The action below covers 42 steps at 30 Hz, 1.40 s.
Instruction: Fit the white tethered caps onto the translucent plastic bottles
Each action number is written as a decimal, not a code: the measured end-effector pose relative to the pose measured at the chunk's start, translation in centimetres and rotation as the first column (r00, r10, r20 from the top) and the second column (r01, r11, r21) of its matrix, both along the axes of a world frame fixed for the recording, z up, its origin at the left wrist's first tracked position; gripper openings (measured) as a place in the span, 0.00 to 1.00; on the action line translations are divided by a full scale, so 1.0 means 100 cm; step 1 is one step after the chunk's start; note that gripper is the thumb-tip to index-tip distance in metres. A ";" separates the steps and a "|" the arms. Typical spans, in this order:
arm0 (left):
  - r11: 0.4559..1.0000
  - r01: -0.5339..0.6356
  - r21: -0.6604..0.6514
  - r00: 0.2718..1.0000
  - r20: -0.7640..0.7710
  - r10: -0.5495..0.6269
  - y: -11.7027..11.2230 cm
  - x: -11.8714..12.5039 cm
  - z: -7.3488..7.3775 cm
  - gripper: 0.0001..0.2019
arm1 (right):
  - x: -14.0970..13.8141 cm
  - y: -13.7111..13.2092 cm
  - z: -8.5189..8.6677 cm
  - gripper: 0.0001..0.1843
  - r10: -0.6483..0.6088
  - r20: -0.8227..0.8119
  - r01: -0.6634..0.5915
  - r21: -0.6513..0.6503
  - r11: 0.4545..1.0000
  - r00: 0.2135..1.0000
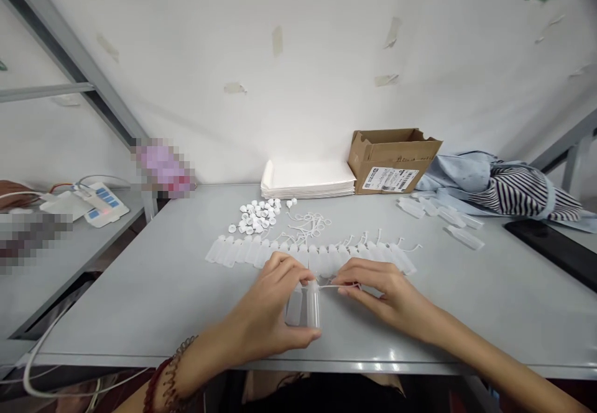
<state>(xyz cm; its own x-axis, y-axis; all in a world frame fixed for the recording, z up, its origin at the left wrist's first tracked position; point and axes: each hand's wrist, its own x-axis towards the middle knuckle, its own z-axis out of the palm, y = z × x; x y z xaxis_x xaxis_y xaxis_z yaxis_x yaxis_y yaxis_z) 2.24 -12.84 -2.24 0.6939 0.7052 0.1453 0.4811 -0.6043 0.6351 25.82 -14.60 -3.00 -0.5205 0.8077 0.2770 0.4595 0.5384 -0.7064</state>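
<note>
My left hand (273, 310) is closed around two small translucent plastic bottles (313, 306), held upright near the front of the grey table (140, 301). My right hand (377, 288) pinches a thin white strap (329, 286) that runs to the neck of the right bottle. Just beyond the hands lies a row of several similar bottles (308, 254) on their sides, some with straps attached. Behind the row are a heap of small white caps (257, 216) and a tangle of loose white straps (305, 225).
A stack of white sheets (308, 180) and an open cardboard box (392, 159) stand by the wall. More bottles (441, 217) lie at right near striped and blue cloth (508, 189). A dark flat object (555, 248) lies at the right edge. A side table at left holds a device (100, 204) with cables.
</note>
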 end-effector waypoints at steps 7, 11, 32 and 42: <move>1.000 -0.007 0.012 0.998 -0.067 0.008 -0.001 0.000 -0.006 0.25 | -0.009 -0.005 -0.015 0.13 0.004 0.123 -0.013 0.074 0.997 0.992; 1.000 -0.029 0.005 0.995 -0.100 0.030 -0.002 0.001 -0.005 0.25 | -0.013 -0.004 -0.024 0.15 -0.004 0.191 -0.033 0.188 0.982 0.982; 0.997 -0.065 -0.031 0.979 -0.195 0.058 -0.002 -0.002 -0.006 0.28 | -0.022 -0.005 -0.037 0.13 -0.118 0.360 -0.100 0.531 0.841 0.925; 0.998 -0.054 0.044 0.978 -0.199 0.062 0.001 -0.004 -0.014 0.33 | -0.024 -0.008 -0.032 0.15 -0.127 0.387 -0.131 0.575 0.807 0.913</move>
<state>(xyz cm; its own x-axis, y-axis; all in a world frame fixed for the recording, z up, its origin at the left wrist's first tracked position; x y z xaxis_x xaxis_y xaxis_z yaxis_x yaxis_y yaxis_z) 1.88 -12.74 -3.61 0.6696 0.7419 0.0357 0.6310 -0.5936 0.4995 23.39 -15.40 -6.22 -0.6882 0.5586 0.4629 0.6212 0.7834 -0.0219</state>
